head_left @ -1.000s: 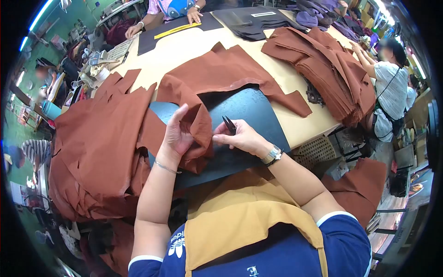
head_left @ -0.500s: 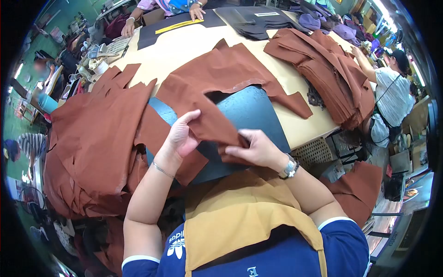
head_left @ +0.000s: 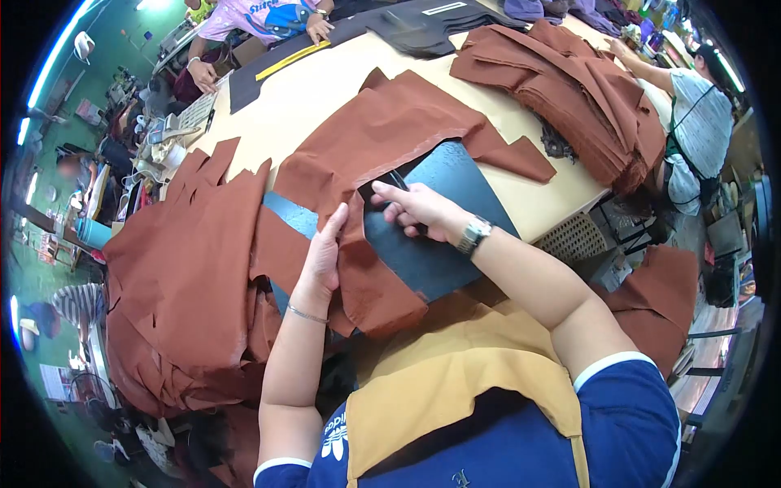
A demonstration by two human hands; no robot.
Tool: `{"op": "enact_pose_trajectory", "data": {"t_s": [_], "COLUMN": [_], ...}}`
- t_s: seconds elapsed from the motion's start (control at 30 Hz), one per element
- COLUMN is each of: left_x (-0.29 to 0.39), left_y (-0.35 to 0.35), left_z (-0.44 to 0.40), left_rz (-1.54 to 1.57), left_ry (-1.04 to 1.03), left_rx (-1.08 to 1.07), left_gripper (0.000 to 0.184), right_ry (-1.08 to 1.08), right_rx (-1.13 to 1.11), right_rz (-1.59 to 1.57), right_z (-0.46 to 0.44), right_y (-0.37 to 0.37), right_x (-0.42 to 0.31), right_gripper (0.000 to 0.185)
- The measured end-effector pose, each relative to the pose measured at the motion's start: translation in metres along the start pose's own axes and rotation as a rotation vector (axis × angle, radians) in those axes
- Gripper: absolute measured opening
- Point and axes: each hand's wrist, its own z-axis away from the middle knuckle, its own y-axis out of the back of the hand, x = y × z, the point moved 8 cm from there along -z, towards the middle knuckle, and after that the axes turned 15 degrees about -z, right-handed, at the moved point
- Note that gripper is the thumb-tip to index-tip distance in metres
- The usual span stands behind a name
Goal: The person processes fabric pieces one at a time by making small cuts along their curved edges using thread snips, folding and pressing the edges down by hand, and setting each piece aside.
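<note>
A rust-brown cloth piece [head_left: 390,122] lies over a dark, glossy board [head_left: 455,187], its near part folded and hanging toward me. My left hand [head_left: 324,256] holds the left side of that fold, thumb up along the cloth and the other fingers partly hidden. To its right, my right hand [head_left: 423,213] is closed around small black snips [head_left: 399,180], whose tips point up and left close to the inner edge of the cloth. A large heap of rust-brown pieces [head_left: 183,276] rests left of my left hand.
Another rust-brown stack [head_left: 569,98] sits at the table's right. Across the table [head_left: 309,102], a person's hands [head_left: 319,28] touch dark fabric and a yellow ruler [head_left: 293,59]. A person in white [head_left: 701,122] stands at the right. A woven basket [head_left: 573,237] is below the table edge.
My right hand has let go of the cloth strip and moved up, with the snips showing again. The strip now hangs down toward me. The view has shifted slightly.
</note>
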Motion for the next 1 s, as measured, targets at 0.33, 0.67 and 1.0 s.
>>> {"op": "enact_pose_trajectory", "data": {"t_s": [0.33,0.67,1.0], "left_x": [0.006,0.007,0.016], "left_y": [0.017,0.015,0.004], "left_z": [-0.005,0.003,0.004], "left_rz": [-0.115,-0.160,-0.260], "left_ry": [-0.142,-0.098,-0.272], "left_rx": [0.054,0.061,0.031], "left_gripper": [0.030,0.029,0.035], "right_ry": [0.183,-0.006,-0.216], "right_rx": [0.138,-0.045,-0.255], "right_rz": [-0.246,-0.266,-0.306], "right_z": [-0.017,0.020,0.010], "right_y": [0.018,0.020,-0.005], "right_x": [-0.009,0.006,0.020], "right_gripper": [0.015,0.041,0.045]}}
